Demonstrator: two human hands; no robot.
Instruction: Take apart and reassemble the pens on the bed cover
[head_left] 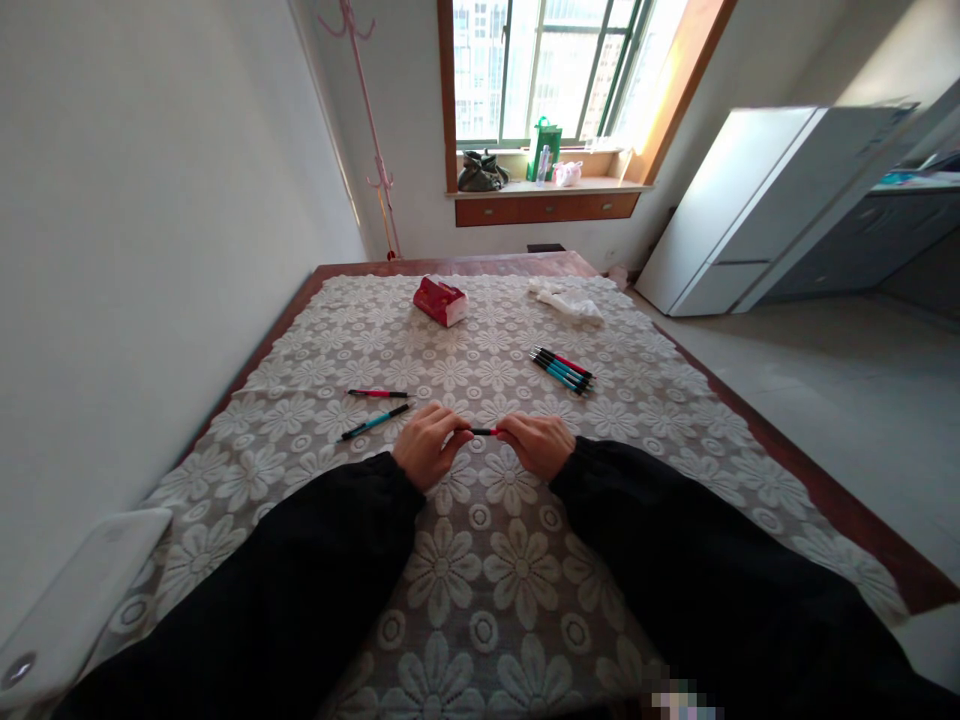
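Between my two hands, just above the flowered tablecloth (442, 570), lies a red and black pen (484, 432), held level from both ends. The black end is pinched by my left hand (430, 443), and the red end by my right hand (538, 443); the fingers cover both tips. Left of my left hand rest a red and black pen (377, 394) and a blue and black pen (375, 422), apart from each other. Beyond my right hand, a bunch of several blue and red pens (562, 370) lies side by side.
A red tissue pack (439, 302) and a crumpled white plastic bag (568, 302) lie toward the table's far end. At the near left is a white object (82, 600), partly behind my sleeve. A wall borders the left; a white fridge (750, 210) stands at right.
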